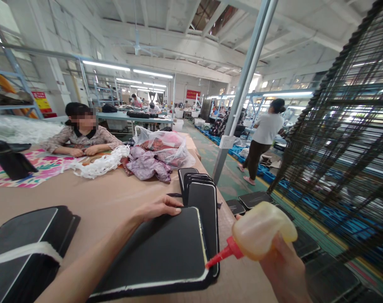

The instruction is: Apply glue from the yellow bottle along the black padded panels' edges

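My right hand (283,261) grips a squeeze bottle (262,231) of yellowish liquid with a red nozzle. The bottle is tipped to the left, and its nozzle tip meets the right edge of a black panel (160,248) with rounded corners. A pale line of glue runs along the panel's rim. My left hand (160,207) rests at the panel's far edge, thumb and fingers closed on it. Beneath and behind this panel lies a stack of similar black panels (201,202) with whitish rims.
At the left stands a bundle of black panels (17,235) tied with a white strip (27,249). Cloth (149,162) and a plastic bag (179,145) lie farther back near a seated person (84,134). A post (238,97) and a wire rack (346,105) rise at the right.
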`<action>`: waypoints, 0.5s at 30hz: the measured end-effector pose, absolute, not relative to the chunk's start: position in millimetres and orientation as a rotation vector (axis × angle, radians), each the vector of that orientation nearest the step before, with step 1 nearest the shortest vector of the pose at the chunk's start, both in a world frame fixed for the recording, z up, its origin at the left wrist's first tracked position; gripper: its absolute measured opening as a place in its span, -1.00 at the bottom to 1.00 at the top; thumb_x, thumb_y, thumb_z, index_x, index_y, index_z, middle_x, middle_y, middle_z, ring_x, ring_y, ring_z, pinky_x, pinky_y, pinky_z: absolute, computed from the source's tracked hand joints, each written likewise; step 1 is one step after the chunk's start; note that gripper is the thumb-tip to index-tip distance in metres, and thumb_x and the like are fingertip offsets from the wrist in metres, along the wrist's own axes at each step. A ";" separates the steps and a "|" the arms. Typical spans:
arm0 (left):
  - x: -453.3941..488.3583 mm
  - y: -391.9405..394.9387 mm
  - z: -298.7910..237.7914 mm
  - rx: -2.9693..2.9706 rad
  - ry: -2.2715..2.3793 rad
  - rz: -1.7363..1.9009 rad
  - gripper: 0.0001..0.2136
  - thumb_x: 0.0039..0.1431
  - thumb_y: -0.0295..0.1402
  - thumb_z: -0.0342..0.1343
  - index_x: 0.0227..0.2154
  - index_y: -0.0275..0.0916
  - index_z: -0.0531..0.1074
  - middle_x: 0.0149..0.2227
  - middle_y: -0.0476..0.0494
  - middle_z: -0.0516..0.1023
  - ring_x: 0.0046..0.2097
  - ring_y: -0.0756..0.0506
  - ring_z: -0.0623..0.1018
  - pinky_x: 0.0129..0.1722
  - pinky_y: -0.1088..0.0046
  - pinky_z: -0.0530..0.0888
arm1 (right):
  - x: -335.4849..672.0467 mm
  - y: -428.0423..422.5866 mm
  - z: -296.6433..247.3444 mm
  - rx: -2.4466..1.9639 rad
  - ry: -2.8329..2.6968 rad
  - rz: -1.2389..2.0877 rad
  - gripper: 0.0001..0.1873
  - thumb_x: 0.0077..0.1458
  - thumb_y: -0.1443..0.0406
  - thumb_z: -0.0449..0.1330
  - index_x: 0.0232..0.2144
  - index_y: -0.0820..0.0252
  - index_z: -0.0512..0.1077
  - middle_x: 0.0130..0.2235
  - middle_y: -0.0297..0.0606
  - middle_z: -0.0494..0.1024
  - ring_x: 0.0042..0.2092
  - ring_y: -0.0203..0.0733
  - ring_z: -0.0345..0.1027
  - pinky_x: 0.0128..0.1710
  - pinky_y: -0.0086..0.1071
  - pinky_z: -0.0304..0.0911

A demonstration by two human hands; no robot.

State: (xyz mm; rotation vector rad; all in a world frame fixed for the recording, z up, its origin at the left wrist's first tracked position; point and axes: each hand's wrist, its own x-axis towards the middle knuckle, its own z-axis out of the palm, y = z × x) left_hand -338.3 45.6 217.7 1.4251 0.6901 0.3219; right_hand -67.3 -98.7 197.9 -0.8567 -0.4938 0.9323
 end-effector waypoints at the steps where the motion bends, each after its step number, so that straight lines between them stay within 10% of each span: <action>1: -339.3 46.5 216.5 1.419 0.698 0.334 -0.68 -0.07 -0.18 0.24 -0.27 -0.27 0.58 -0.28 -0.12 0.62 -0.33 -0.08 0.53 -0.31 0.50 0.40 | -67.6 -98.7 198.2 -0.870 -0.468 0.912 -0.13 -0.39 0.04 0.45 0.04 0.06 0.35 -0.28 -0.11 0.57 -0.18 0.24 0.44 -0.09 0.15 0.27; 15: -343.4 55.5 181.9 1.143 0.765 0.588 -0.62 -0.10 -0.24 0.28 -0.17 -0.28 0.55 -0.25 -0.18 0.63 -0.30 -0.10 0.57 -0.27 0.46 0.43 | -62.7 -106.4 179.1 -0.862 -0.524 0.632 -0.39 -0.10 0.13 0.35 0.03 0.10 0.36 -0.03 -0.12 0.47 0.00 0.21 0.33 0.05 0.13 0.16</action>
